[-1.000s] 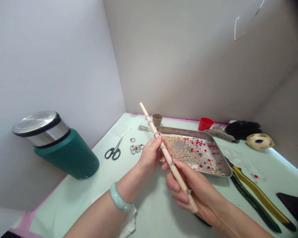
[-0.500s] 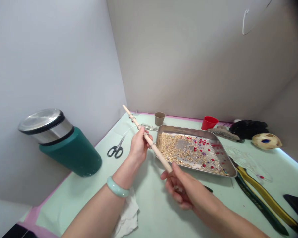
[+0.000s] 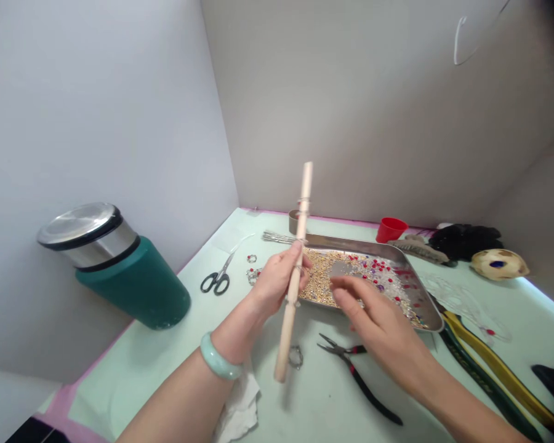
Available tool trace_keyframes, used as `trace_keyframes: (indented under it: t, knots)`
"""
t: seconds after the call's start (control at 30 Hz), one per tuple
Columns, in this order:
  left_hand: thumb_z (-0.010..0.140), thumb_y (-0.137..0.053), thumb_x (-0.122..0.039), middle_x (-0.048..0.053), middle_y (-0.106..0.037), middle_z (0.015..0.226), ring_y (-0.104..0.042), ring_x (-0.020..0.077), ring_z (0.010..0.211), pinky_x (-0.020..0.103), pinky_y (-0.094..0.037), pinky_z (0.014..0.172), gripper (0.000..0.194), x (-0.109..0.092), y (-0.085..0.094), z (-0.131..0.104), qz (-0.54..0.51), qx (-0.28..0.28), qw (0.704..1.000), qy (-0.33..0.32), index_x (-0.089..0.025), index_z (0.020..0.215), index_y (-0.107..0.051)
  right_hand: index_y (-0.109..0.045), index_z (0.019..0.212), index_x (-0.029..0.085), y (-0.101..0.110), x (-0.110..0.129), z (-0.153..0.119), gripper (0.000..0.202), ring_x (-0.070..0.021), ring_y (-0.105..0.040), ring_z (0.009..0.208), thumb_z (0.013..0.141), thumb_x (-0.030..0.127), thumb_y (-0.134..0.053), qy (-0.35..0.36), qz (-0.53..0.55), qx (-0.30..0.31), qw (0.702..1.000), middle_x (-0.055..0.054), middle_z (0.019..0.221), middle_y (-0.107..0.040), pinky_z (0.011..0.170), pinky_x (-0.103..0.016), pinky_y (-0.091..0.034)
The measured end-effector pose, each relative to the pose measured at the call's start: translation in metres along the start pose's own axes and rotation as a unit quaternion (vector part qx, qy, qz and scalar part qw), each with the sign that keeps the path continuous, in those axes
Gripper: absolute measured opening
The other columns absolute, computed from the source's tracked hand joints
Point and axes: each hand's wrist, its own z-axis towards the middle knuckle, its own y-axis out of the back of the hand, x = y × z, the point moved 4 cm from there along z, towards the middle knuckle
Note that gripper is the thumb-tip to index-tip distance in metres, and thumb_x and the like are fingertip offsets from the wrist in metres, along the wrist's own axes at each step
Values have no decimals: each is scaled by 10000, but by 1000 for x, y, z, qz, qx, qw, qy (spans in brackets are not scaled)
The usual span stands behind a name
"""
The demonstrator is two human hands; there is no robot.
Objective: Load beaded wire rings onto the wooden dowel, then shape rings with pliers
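My left hand [image 3: 273, 282], with a pale green bangle at its wrist, is closed around a light wooden rod [image 3: 285, 341]. The rod stands almost upright, and several thin wire rings [image 3: 303, 200] encircle it. My right hand [image 3: 373, 314] is off the rod, at the front edge of a metal tray [image 3: 373, 244] of gold, clear and red beads. Its thumb and fingers are apart with nothing visible between them. Below that hand lie needle-nose pliers [image 3: 367, 391] with dark handles. One loose ring [image 3: 296, 357] lies on the table beside the rod's lower end.
Scissors [image 3: 220, 280] and small beaded rings [image 3: 252, 275] lie to the left, near a green bottle [image 3: 133, 283]. Behind the tray are a brown cup [image 3: 293, 220] and a red cup [image 3: 391, 229]. Large yellow-green-handled pliers [image 3: 484, 369] and clear cord [image 3: 466, 301] lie at right.
The rod has swung from a slant to nearly upright in my left hand. My right hand has let go of its lower end and moved up and right, uncovering the pliers and a ring.
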Motion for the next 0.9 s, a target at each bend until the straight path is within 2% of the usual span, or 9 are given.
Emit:
trace_keyframes:
  t: [0.07, 0.13, 0.23, 0.33, 0.43, 0.5, 0.57, 0.73, 0.9]
  knots:
    - [866, -371, -590, -32, -431, 394, -354, 72, 347, 200, -275, 372, 498, 0, -17, -9, 46, 64, 996, 33, -164, 699, -567, -587, 1079, 272, 8, -2, 9, 384, -185, -540, 824, 839, 555, -489, -17, 45, -31, 998, -39, 992, -606, 645, -280, -416]
    - [866, -387, -579, -28, -420, 407, -373, 74, 379, 203, -285, 394, 500, 1, -31, -17, 80, 112, 989, 52, -163, 659, -571, -593, 1055, 252, 12, -4, 16, 394, -153, -527, 714, 857, 561, -450, -36, 157, -7, 987, -28, 877, -593, 571, -265, -396]
    - [878, -354, -579, -27, -435, 445, -375, 76, 389, 212, -283, 397, 512, 7, -42, -23, 93, 171, 978, 82, -161, 710, -595, -618, 921, 211, 15, -5, 22, 348, -124, -504, 596, 867, 517, -463, -54, 313, 36, 948, -5, 708, -538, 469, -242, -342]
    - [889, -279, -599, 6, -527, 533, -453, 93, 443, 225, -370, 457, 550, 14, -41, -22, 70, 198, 972, 108, -159, 775, -588, -632, 790, 184, 26, -10, 27, 278, -89, -424, 526, 826, 450, -561, -63, 359, -32, 931, 9, 669, -486, 420, -226, -306]
    - [868, -406, -552, 15, -567, 628, -513, 104, 515, 240, -411, 527, 410, 18, -37, -22, 104, 223, 963, 111, -173, 770, -530, -631, 737, 193, 39, -15, 31, 239, -85, -401, 572, 795, 424, -614, -47, 356, -122, 925, 4, 735, -483, 438, -214, -335]
    - [857, -477, -481, -13, -523, 588, -458, 87, 484, 230, -373, 515, 324, 18, -37, -23, 166, 234, 954, 85, -182, 734, -484, -612, 706, 209, 44, -17, 33, 236, -102, -435, 636, 792, 429, -618, -41, 350, -148, 924, 0, 761, -490, 483, -213, -377]
    - [868, -466, -427, -34, -464, 542, -391, 83, 468, 226, -328, 496, 280, 16, -37, -23, 226, 234, 944, 49, -188, 724, -463, -597, 682, 219, 46, -18, 33, 242, -122, -463, 689, 792, 434, -611, -42, 345, -163, 923, -5, 776, -505, 531, -228, -413]
    - [829, -507, -305, -35, -407, 623, -333, 94, 522, 225, -241, 457, 115, 10, -35, -21, 333, 161, 929, -38, -191, 819, -500, -614, 690, 217, 46, -16, 31, 238, -140, -485, 702, 781, 437, -610, -46, 331, -191, 923, -12, 775, -535, 566, -266, -420]
    - [845, -461, -272, -26, -427, 654, -371, 90, 511, 219, -258, 445, 147, 12, -32, -21, 329, 198, 923, -32, -197, 951, -528, -607, 675, 225, 47, -19, 31, 240, -145, -483, 704, 797, 431, -590, -47, 327, -204, 921, -16, 774, -520, 585, -270, -421]
